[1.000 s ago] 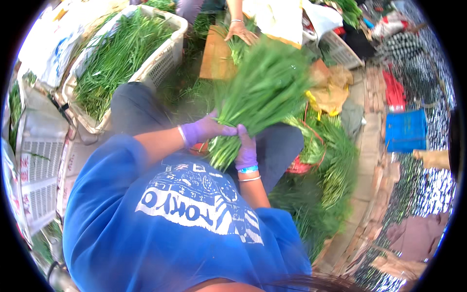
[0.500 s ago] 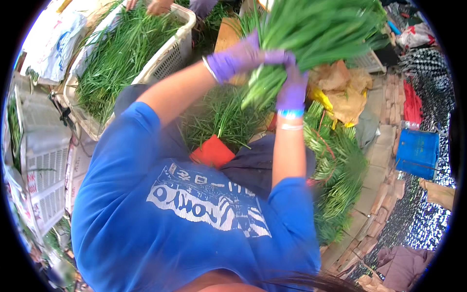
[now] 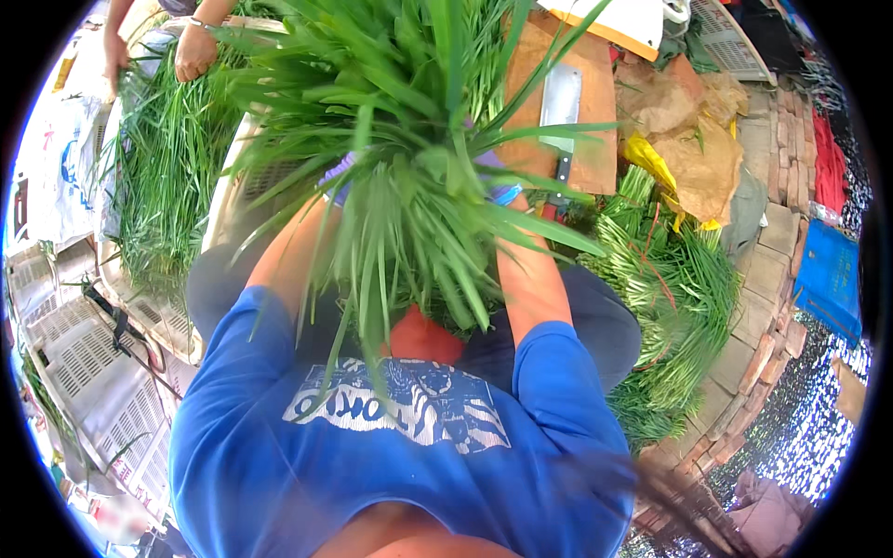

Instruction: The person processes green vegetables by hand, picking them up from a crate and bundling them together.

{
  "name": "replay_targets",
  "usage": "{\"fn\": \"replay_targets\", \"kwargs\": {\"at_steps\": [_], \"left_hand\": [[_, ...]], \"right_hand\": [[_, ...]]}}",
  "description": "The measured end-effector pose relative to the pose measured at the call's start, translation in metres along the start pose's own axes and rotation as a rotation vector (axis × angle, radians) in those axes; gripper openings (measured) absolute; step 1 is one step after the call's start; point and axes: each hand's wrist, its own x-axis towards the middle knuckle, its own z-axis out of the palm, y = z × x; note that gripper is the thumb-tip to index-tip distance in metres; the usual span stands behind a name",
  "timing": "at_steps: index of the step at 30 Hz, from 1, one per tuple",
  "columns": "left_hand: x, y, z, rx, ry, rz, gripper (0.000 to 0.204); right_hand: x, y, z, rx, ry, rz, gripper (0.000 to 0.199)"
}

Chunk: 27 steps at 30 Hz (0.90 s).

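bunch of long green leaves [image 3: 409,177] is being held up in front of the person's chest, with its long axis running from the cut ends near the hands toward the camera and the tips fanning out. both gloved hands are gripping it, the left hand [image 3: 337,179] and the right hand [image 3: 498,181] on opposite sides and about equally near. the fingers are hiding behind the leaves, so i cannot tell how tightly they are closing.

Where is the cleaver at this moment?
In the head view the cleaver lies on the wooden board, upper right of centre, just beyond the raised bunch of green leaves.
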Motion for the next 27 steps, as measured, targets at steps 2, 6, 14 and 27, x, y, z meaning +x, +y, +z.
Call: {"fn": "replay_targets", "kwargs": {"at_steps": [2,6,14,27], "left_hand": [[0.016,-0.012,0.008,0.004,-0.03,0.017,0.075],[0.043,-0.004,0.005,-0.055,-0.099,0.058,0.075],[0.033,0.091,-0.034,-0.776,-0.047,0.179,0.074],[-0.014,0.052,0.05,-1.033,0.215,-0.163,0.1]], "right_hand": [[0.003,0.016,-0.006,0.031,0.013,0.172,0.058],[0.023,0.016,-0.004,0.295,0.08,0.024,0.051],[0.038,-0.082,0.02,-0.148,0.286,-0.063,0.081],[-0.006,-0.018,0.054,0.447,0.648,0.377,0.057]]}}
